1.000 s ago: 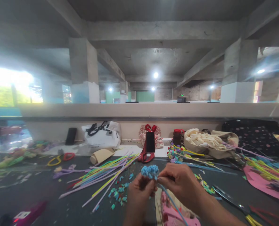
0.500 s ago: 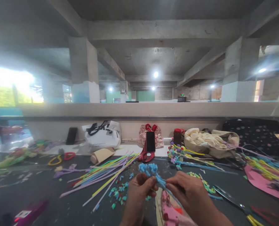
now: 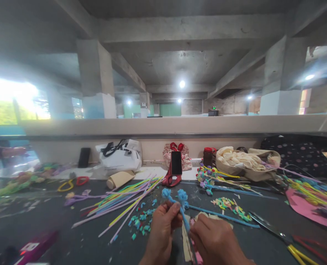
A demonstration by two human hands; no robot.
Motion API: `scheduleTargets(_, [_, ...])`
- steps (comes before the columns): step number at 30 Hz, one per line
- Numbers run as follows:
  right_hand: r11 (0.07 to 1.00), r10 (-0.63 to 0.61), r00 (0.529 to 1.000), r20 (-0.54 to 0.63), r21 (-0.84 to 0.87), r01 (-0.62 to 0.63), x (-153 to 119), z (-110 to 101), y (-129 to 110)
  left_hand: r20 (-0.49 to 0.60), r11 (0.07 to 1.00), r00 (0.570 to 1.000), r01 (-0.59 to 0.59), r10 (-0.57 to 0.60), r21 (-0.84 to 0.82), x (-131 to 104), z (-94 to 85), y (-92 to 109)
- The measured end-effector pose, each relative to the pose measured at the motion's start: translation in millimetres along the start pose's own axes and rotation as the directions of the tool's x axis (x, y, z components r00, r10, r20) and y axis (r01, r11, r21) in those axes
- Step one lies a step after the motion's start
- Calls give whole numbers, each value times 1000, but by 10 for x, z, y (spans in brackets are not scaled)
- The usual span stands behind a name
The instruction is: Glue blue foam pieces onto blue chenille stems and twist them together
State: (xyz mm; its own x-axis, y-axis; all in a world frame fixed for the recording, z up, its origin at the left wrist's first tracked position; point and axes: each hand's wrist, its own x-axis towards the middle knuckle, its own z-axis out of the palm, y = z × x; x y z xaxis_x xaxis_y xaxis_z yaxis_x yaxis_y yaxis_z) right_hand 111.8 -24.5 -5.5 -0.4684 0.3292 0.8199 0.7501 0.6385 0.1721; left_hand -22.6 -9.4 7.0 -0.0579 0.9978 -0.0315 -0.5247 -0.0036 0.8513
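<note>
Blue pipe-cleaner flowers (image 3: 182, 196) rise in small curled heads above my left hand (image 3: 162, 228), which is closed with thumb and fingers pinching them just below the heads. Their twisted blue stem runs down to the right, where my right hand (image 3: 215, 235) is closed around its lower part. Another blue pipe cleaner (image 3: 221, 212) stretches rightward past my right hand; whether it joins the piece I cannot tell. Under my hands lies a pink and beige item (image 3: 186, 241), mostly hidden.
Loose pipe cleaners (image 3: 127, 200) and blue-green snippets (image 3: 143, 221) lie to the left, pale snippets (image 3: 232, 207) to the right. Long scissors (image 3: 271, 228) point inward at right. Behind stand a phone (image 3: 176, 163), a white bag (image 3: 120, 156), finished flowers (image 3: 206, 176) and a cloth basket (image 3: 246, 165).
My right hand has moved lower and slightly left, drawing the stem more upright. The two blue heads now stand farther apart. A blue pipe cleaner now shows stretched out to the right.
</note>
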Motion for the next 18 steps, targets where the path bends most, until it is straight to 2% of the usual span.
scheduleTargets(2, [1000, 4, 1000, 22, 28, -5, 17, 2, -16, -2, 996, 999, 48, -48, -70, 10, -10, 2])
scheduleTargets(4, [995, 41, 995, 92, 89, -49, 29, -18, -28, 22, 989, 996, 88, -86, -118, 17, -23, 12])
scheduleTargets(6, [973, 101, 978, 183, 188, -136, 39, -47, -28, 42, 985, 994, 105, -100, -137, 21, -35, 23])
scheduleTargets(8, [905, 210, 939, 271, 310, -292, 56, -69, -1, 51, 987, 994, 98, -92, -125, 19, -42, 32])
scheduleTargets(9, [834, 273, 906, 323, 390, -390, 71, -72, 24, 55, 990, 995, 85, -80, -109, 18, -43, 35])
scheduleTargets(10, [724, 341, 858, 385, 474, -501, 89, -67, 56, 63, 994, 996, 69, -63, -89, 17, -44, 35])
scheduleTargets(12, [409, 451, 725, 521, 601, -687, 129, -38, 131, 86, 999, 996, 30, -26, -42, 19, -45, 29])
scheduleTargets(14, [86, 483, 610, 628, 659, -747, 157, 2, 205, 94, 1000, 996, -1, 1, -1, 28, -50, 20])
scheduleTargets(15, [-32, 475, 579, 663, 671, -741, 162, 17, 237, 96, 1000, 995, -7, 6, 17, 34, -54, 18])
scheduleTargets(16, [-109, 453, 571, 685, 678, -727, 158, 22, 267, 100, 1000, 995, -13, 10, 27, 41, -59, 19])
scheduleTargets(17, [-148, 410, 582, 702, 681, -717, 145, 17, 297, 103, 999, 995, -20, 17, 27, 48, -65, 24])
scheduleTargets(18, [-147, 339, 606, 720, 677, -721, 126, 0, 328, 103, 999, 994, -31, 29, 17, 55, -70, 34])
